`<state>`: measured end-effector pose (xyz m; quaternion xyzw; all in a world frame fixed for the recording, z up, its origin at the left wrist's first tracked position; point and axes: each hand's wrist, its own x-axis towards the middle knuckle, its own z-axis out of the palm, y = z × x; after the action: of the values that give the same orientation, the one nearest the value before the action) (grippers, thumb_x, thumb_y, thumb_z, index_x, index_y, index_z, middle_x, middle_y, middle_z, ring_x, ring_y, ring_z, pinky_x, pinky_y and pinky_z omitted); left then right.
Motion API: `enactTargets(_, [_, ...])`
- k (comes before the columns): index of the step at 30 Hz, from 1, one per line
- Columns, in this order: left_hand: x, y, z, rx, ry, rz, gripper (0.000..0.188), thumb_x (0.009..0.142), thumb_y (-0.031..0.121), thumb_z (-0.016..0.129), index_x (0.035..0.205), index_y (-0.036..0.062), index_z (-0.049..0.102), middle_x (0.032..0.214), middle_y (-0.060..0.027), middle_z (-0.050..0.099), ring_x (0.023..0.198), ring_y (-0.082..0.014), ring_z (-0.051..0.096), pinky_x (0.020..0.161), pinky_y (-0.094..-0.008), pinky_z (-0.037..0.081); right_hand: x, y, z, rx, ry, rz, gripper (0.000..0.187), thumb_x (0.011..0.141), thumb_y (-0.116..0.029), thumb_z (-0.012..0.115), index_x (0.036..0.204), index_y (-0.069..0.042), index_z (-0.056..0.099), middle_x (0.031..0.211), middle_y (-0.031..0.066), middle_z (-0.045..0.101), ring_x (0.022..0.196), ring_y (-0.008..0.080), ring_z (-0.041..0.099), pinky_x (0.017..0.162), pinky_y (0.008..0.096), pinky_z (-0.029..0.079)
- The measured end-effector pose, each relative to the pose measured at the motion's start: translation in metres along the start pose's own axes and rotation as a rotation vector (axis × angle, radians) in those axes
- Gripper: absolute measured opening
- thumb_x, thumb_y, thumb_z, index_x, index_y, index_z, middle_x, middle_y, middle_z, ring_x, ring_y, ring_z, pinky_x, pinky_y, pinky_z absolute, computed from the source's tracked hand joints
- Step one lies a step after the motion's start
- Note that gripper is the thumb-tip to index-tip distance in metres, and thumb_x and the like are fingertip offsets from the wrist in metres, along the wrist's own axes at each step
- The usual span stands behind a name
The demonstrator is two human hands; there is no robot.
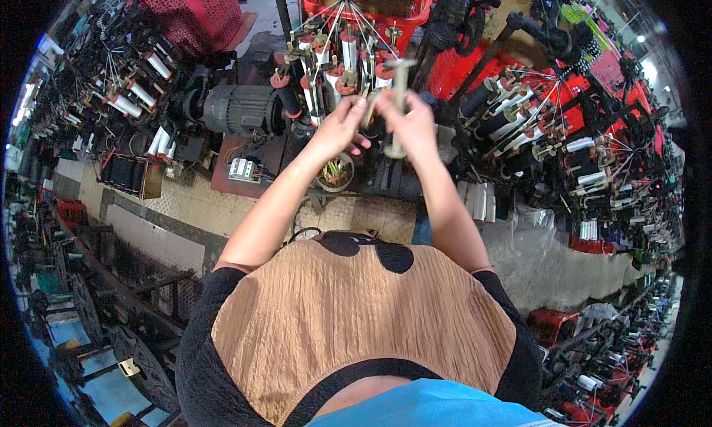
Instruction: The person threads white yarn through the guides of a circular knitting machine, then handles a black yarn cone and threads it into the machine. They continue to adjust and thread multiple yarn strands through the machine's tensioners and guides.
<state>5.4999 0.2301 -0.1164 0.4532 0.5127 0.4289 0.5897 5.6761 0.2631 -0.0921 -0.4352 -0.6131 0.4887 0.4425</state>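
Note:
My right hand [411, 126] is closed round a pale bobbin [400, 89], held upright, its flanges showing above and below the hand; it is blurred, and its shaft looks bare. Close by on the left, my left hand [341, 130] has thumb and forefinger pinched together at a carrier of the braiding machine, the other fingers loosely curled. Whatever lies in that pinch is too small to make out. Both hands are in front of the machine's ring of white thread bobbins [348, 50], whose threads rise to a point above. A black bobbin [285, 94] stands left of them.
A grey electric motor [241, 109] sits left of the machine. Below the hands is a small round tub [335, 173] with scraps in it. More braiding machines [519, 115] crowd both sides. Red baskets [194, 15] stand at the back, and a white switch box [243, 170] is near the motor.

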Motion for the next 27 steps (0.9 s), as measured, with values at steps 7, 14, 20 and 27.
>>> enactTargets(7, [0.052, -0.040, 0.026, 0.549, -0.102, 0.184, 0.034, 0.098, 0.025, 0.058, 0.123, 0.0031, 0.062, 0.114, -0.0092, 0.068, 0.107, -0.0150, 0.063, 0.094, -0.0297, 0.047, 0.062, -0.012, -0.012, -0.130, -0.087, -0.270, 0.033, 0.090, -0.020, 0.070, 0.119, -0.006, 0.063, 0.109, 0.0059, 0.069, 0.097, 0.0127, 0.063, 0.083, 0.0287, 0.050])
enactTargets(14, [0.027, -0.047, 0.020, 0.566, -0.178, 0.251, 0.041, 0.094, 0.029, 0.061, 0.126, 0.0041, 0.061, 0.116, -0.0145, 0.068, 0.108, -0.0239, 0.065, 0.093, -0.0343, 0.049, 0.033, 0.055, -0.044, -0.347, 0.181, -0.499, 0.038, 0.091, -0.018, 0.065, 0.127, -0.007, 0.061, 0.117, 0.0129, 0.068, 0.093, 0.0254, 0.068, 0.081, 0.0325, 0.052])
enactTargets(20, [-0.054, -0.071, -0.041, 0.487, 0.067, -0.016, 0.037, 0.096, 0.030, 0.060, 0.120, 0.0015, 0.064, 0.111, -0.0097, 0.070, 0.103, -0.0155, 0.064, 0.092, -0.0298, 0.048, -0.075, 0.243, -0.034, 0.615, 0.423, 1.000, 0.022, 0.097, -0.025, 0.059, 0.113, -0.011, 0.055, 0.090, 0.0020, 0.055, 0.065, 0.0197, 0.053, 0.056, 0.0358, 0.047])
enactTargets(27, [-0.085, -0.081, -0.041, 0.452, 0.170, -0.197, 0.038, 0.096, 0.029, 0.061, 0.128, 0.0072, 0.060, 0.112, -0.0026, 0.069, 0.098, -0.0105, 0.060, 0.082, -0.0274, 0.048, -0.083, 0.356, -0.002, 0.689, 0.331, 1.043, 0.030, 0.094, -0.036, 0.062, 0.086, -0.008, 0.057, 0.072, 0.0047, 0.054, 0.064, 0.0199, 0.054, 0.061, 0.0385, 0.044])
